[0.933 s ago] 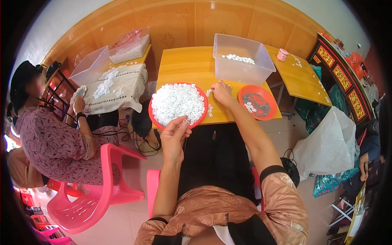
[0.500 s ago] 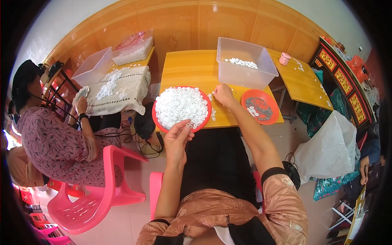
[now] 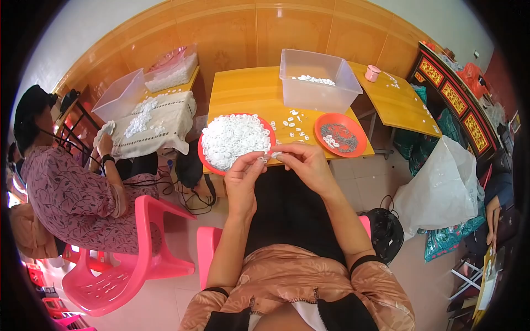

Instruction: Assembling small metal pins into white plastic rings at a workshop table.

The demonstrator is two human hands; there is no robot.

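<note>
In front of my body both hands are raised at the table's near edge, fingertips almost meeting. My left hand pinches a small white plastic piece between thumb and forefinger. My right hand pinches another small white oval piece. Just behind the left fingers is a red plate heaped with small white oval pieces. To the right lies an orange-red plate with small grey metal parts and a few white pieces. Several loose white pieces are scattered on the yellow table between the plates.
A clear plastic bin with white pieces stands behind the plates. A pink cup sits on a side table at right. At left a person works beside a cloth-covered table. A pink chair and white sack stand nearby.
My right hand has come back from the tabletop between the plates to meet my left hand, with a white piece in its fingers. The whole view has shifted slightly.
</note>
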